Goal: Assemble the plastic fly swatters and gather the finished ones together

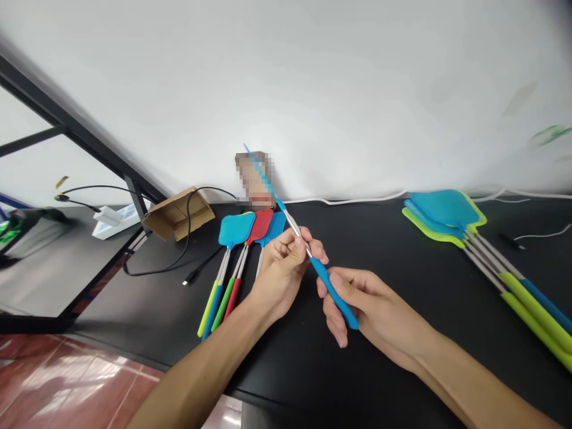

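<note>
A blue fly swatter (333, 292) is held up over the black table, its head turned edge-on and pointing up and away to the left. My left hand (286, 262) pinches its silver shaft just above the grip. Around the blue handle close the fingers of my right hand (361, 307). Behind my left forearm lies a group of fly swatters with light blue (236, 229), red (260, 226) and darker blue (274, 226) heads; my arm partly hides them. Another pile of blue and yellow-green fly swatters (442, 210) rests to the right, handles toward me.
An open cardboard box (179, 214) lies at the back left, with a black cable (156, 273) looping past it. A white power strip (117, 219) sits by the black metal frame (134, 190). A blurred-out object (254, 179) leans on the white wall. White cables run along the table's back edge.
</note>
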A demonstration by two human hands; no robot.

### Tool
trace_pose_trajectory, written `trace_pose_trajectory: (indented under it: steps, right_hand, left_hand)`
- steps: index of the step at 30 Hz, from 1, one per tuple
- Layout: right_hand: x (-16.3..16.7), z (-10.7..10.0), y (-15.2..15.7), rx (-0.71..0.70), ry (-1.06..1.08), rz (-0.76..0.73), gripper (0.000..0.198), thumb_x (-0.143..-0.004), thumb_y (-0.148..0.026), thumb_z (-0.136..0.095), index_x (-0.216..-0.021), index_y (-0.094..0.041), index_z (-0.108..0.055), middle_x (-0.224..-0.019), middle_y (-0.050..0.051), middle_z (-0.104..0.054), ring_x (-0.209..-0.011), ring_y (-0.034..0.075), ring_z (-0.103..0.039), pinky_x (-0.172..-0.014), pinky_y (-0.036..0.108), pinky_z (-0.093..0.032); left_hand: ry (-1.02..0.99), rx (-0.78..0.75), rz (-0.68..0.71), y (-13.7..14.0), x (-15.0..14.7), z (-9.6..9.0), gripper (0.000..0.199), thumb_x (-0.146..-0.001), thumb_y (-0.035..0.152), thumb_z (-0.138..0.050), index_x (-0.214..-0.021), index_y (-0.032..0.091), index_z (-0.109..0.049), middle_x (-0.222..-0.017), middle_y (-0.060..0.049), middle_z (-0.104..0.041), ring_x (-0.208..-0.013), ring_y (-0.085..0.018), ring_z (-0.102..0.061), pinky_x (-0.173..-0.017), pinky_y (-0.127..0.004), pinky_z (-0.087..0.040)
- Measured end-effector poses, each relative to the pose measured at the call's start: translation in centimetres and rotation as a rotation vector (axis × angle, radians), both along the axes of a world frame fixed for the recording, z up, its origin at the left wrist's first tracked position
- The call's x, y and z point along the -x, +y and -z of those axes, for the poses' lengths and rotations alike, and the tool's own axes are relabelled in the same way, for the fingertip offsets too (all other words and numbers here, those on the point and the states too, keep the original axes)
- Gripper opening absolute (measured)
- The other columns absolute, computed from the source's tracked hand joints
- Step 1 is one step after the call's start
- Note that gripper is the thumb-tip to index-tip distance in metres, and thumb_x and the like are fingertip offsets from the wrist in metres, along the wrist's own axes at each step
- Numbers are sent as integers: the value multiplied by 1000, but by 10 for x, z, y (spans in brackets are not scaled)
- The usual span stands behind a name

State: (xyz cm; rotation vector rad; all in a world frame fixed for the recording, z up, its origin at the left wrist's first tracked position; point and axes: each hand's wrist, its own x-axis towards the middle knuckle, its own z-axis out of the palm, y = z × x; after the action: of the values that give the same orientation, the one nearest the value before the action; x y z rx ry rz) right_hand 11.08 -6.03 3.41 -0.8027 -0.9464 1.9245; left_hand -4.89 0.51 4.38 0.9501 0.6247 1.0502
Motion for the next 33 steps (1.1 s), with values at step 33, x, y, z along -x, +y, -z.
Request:
trace_pose_trajectory:
  steps: [33]
  right_hand:
    - [-43, 16, 28, -405, -2016, 266, 27, -96, -43, -51, -79, -22, -57, -76, 7, -68, -67, 27, -65, -54, 33, -20]
  left_hand:
    - [109, -45, 95, 4, 4, -5, 26, -99, 26, -55, -123, 18, -61, -73, 0, -64, -51, -10, -54, -49, -23, -42]
